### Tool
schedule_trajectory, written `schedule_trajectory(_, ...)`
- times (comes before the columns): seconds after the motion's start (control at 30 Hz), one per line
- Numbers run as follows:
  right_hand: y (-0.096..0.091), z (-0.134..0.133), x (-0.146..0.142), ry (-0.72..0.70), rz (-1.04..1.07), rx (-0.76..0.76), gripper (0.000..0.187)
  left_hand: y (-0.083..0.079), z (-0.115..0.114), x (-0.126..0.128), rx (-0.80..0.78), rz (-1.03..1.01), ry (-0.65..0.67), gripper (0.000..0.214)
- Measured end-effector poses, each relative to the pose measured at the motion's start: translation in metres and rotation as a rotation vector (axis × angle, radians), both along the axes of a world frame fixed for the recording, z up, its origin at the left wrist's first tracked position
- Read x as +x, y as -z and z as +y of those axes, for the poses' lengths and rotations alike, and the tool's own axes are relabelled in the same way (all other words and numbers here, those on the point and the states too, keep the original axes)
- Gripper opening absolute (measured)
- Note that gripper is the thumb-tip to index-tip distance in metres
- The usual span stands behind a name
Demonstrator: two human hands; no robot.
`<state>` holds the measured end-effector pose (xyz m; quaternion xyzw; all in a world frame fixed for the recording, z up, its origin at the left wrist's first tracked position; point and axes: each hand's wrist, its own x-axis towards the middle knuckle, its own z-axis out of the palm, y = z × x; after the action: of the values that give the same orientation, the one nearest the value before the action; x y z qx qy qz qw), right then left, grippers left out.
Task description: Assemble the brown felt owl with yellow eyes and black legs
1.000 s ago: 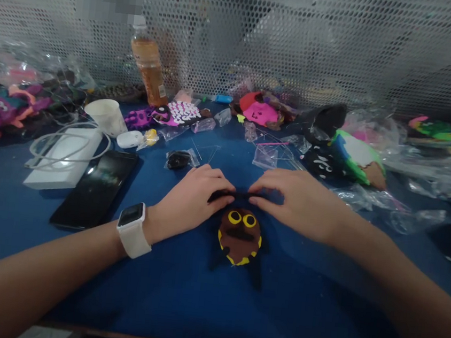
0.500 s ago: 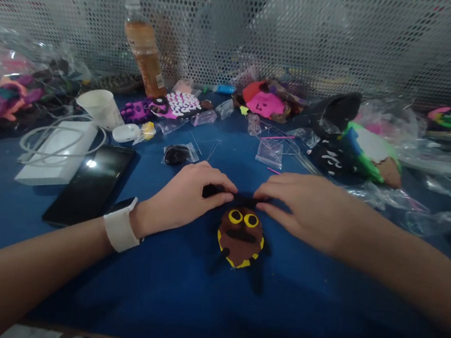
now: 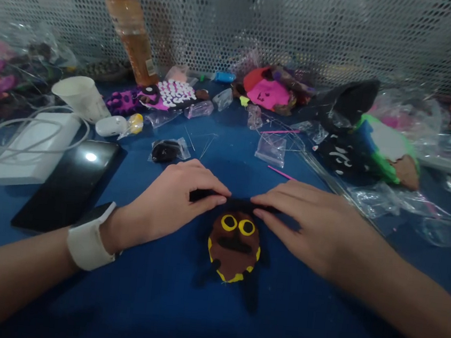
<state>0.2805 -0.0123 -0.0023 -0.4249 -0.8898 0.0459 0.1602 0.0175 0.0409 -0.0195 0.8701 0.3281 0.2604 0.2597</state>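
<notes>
A brown clay figure point(image 3: 233, 256) with yellow-ringed eyes, a black mouth, yellow edging and dark limbs lies on the blue table point(image 3: 147, 300). My left hand point(image 3: 177, 201) is at the upper left of its head, thumb and index fingertip pinched at dark clay there. Across from it, my right hand point(image 3: 308, 221) pinches at the upper right of the same dark part. A small gap separates the two sets of fingertips. The dark clay is hard to make out against the table. On my left wrist is a watch with a white band point(image 3: 91, 241).
To the left lie a phone point(image 3: 68, 185), a white box point(image 3: 34, 149) with a cable, and a paper cup point(image 3: 82, 97). A drink bottle point(image 3: 132, 35) stands behind. Pink sticks, plastic bags point(image 3: 271, 149) and several clay models point(image 3: 391, 149) lie along the perforated screen point(image 3: 208, 22).
The camera view has shifted, so the figure sits slightly lower and the items at left lie farther left. Both hands keep about the same pinch at the figure's top.
</notes>
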Motion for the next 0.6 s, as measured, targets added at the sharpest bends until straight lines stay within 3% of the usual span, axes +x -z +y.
schedule_trajectory(0.3,-0.0011,-0.0016,-0.0007,-0.015,0.008,0.006,0.024,0.0025,-0.0043,-0.0004,0.172,0.046,0.044,0.014)
schedule_trajectory(0.6,-0.0013,-0.0018,0.0,-0.004,0.02,0.006,0.021,0.0002,-0.0038,0.0003,0.146,0.041,0.04,0.013)
